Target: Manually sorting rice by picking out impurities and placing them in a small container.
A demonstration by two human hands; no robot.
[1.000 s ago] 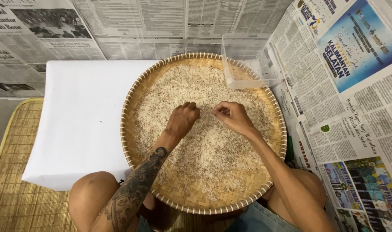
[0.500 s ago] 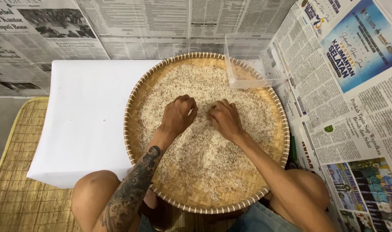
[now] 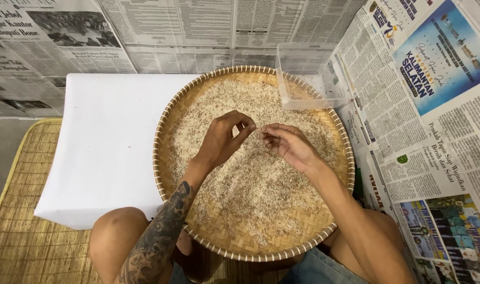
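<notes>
Rice [image 3: 250, 173] directly beneath pinched fingers [image 3: 246, 125] of both hands

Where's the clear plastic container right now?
In the head view, the clear plastic container sits at the upper right, resting on the far right rim of the woven tray, beyond the right hand.

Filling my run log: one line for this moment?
left hand: pinching above rice | right hand: fingers curled, beside it | woven tray: on lap | clear tub: at rim

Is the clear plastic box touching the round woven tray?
Touching. The head view shows the clear plastic box with its near edge lying over the woven tray's far right rim, overlapping the rice; no gap shows between them.
</notes>
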